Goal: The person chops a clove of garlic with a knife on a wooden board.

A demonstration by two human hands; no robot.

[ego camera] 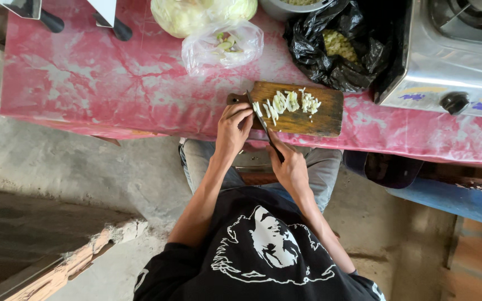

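Pale sliced vegetable strips (285, 103) are lying on the small brown wooden cutting board (299, 108), just beyond the fingertips. The right hand (290, 164) is wrapping its fingers round the dark-handled kitchen knife (264, 125), blade running out past the knuckles onto the board. The left hand (234, 127) is curling tight, fingertips pinning a piece right beside the edge. Risky: those fingertips are touching close to steel, so one slip could nick them. Beyond the fingers, a clear plastic bag (222, 45) is sitting on the pink marbled tablecloth (96, 78).
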